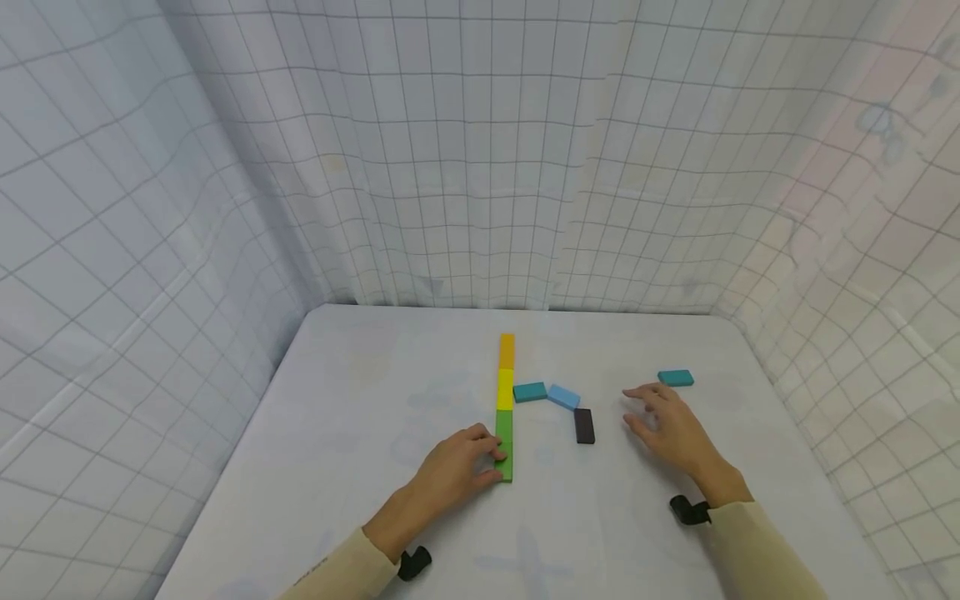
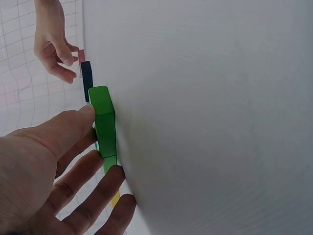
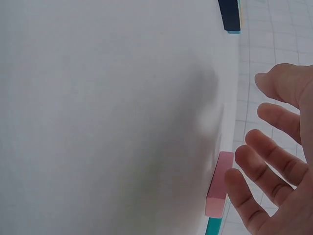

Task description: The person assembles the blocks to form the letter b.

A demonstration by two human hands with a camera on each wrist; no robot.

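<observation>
Bent fingers of my left hand [image 1: 453, 471] reach the nearest green block [image 1: 506, 471], whose near end faces the left wrist view. There the thumb lies at the block's upper edge, the other fingers spread along its side. A second green block [image 1: 504, 425], a yellow block [image 1: 506, 389] and an orange block [image 1: 507, 351] continue the straight row away from me. My right hand [image 1: 675, 433] holds nothing, fingers loosely bent and apart. In the right wrist view a pink block [image 3: 219, 183] appears beside its fingertips; the hand hides it in the head view.
From the yellow block a teal block [image 1: 530, 392], a light blue block [image 1: 564, 397] and a dark block [image 1: 584, 426] curve rightward. Another teal block [image 1: 676, 377] lies beyond my right hand. Gridded white cloth [image 1: 480, 167] encloses the white table [image 1: 360, 392] at the back and sides.
</observation>
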